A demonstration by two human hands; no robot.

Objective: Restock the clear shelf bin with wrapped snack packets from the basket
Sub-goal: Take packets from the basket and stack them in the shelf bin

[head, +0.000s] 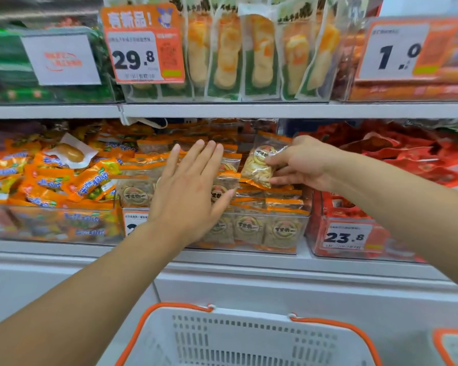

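Note:
The clear shelf bin (286, 241) on the lower shelf holds several orange-edged clear snack packets with round labels. My left hand (188, 191) lies flat with straight fingers over the packets at the bin's left half. My right hand (299, 165) pinches one snack packet (262, 162) of pale chips, held upright above the bin's right side. The white basket (249, 339) with orange handles sits below at the frame's bottom; its contents are out of sight.
A bin of orange candy packs (50, 186) stands to the left, a bin of red packs (397, 165) to the right. The upper shelf (222, 110) carries tall pastry bags and price tags. A white cabinet front runs under the shelf.

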